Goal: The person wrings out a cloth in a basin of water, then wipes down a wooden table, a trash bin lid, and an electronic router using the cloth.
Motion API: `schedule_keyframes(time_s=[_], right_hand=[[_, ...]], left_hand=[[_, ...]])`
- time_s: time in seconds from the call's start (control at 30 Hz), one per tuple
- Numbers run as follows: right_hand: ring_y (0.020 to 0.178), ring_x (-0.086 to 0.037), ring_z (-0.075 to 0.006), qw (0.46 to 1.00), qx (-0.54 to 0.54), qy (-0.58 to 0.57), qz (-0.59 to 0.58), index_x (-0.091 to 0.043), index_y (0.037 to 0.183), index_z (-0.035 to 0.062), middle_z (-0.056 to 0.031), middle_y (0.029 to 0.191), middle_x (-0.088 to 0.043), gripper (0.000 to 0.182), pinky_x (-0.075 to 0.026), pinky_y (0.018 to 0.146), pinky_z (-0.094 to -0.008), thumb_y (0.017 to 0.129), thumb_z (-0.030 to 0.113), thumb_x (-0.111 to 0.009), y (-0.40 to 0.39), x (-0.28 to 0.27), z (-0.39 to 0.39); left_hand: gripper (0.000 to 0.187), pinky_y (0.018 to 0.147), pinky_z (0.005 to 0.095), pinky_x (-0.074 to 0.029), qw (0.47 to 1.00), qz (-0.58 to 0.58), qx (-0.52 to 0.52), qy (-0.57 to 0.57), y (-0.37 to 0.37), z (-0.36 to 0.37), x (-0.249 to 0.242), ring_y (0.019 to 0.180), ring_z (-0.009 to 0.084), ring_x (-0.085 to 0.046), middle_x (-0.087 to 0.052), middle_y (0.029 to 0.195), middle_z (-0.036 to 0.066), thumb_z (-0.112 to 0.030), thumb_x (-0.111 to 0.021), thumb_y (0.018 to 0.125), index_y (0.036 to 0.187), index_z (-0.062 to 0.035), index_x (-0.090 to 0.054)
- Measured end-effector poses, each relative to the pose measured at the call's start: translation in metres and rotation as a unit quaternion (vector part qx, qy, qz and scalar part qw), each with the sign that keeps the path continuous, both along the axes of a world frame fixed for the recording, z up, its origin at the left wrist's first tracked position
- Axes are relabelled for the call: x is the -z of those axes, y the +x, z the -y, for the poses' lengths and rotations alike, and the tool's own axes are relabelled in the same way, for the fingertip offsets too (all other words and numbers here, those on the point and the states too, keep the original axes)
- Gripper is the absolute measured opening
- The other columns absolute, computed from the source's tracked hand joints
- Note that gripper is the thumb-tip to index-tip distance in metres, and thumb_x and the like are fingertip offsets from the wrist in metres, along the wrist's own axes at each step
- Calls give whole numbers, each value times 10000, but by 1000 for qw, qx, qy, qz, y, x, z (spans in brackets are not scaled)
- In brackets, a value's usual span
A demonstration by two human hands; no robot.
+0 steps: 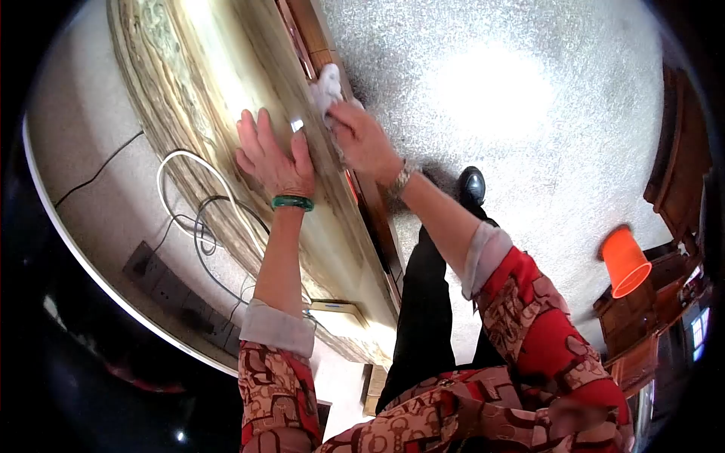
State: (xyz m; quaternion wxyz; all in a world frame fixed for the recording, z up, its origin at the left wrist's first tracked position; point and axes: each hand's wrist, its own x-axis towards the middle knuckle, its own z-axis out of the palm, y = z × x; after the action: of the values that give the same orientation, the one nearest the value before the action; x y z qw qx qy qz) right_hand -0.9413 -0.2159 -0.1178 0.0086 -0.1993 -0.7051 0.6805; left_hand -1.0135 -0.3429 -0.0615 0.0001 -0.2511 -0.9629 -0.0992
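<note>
My left hand, with a green bangle at the wrist, rests on the glossy marble-patterned top of a long low cabinet. Its fingers are spread and hold nothing. A white cloth is bunched in my right hand, whose fingers are closed on it at the top's right edge. Just below that edge runs the reddish-brown cabinet front. The part of the cloth under my fingers is hidden.
A looped white cable and thin black cables lie over the cabinet's left side. A small pale box sits near its close end. On the right stand an orange bin and dark wooden furniture. My black shoe is on the shiny floor.
</note>
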Motion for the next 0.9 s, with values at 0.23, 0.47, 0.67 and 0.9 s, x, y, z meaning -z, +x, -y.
schedule_keyframes(time_s=[0.23,0.47,0.67,0.9], right_hand=[[1082,-423,-424,993,78,75,-41,-493,1116,13,-223,1271,-431,283,-351,961,-438,834,31,-472,2,10,19],[1084,-477,-413,962,97,192,-166,-501,1147,36,-221,1209,-495,337,-395,957,-415,811,21,-520,-143,39,-58],[963,-485,-403,977,82,167,-106,-501,982,30,-212,1040,-500,173,-411,833,-456,816,78,-497,-176,43,-72],[938,-499,-441,970,-83,-85,211,-476,1022,43,-242,1010,-506,203,-412,832,-480,885,191,-456,-14,53,-24]], left_hand=[[636,1033,542,-167,999,-21,18,-16,-1,-2,-1,1322,348,-272,-287,1438,171,-476,-412,878,1365,-74,-344],[664,1020,569,-159,999,8,16,-32,-4,0,0,1330,362,-249,-257,1444,198,-497,-372,884,1380,-61,-305],[680,1017,588,-132,999,17,20,-40,-1,0,0,1339,392,-215,-233,1453,208,-503,-356,887,1391,-53,-276],[659,1014,549,-208,998,54,15,22,-19,-24,-23,1288,387,-286,-309,1397,214,-486,-500,846,1309,-29,-395]])
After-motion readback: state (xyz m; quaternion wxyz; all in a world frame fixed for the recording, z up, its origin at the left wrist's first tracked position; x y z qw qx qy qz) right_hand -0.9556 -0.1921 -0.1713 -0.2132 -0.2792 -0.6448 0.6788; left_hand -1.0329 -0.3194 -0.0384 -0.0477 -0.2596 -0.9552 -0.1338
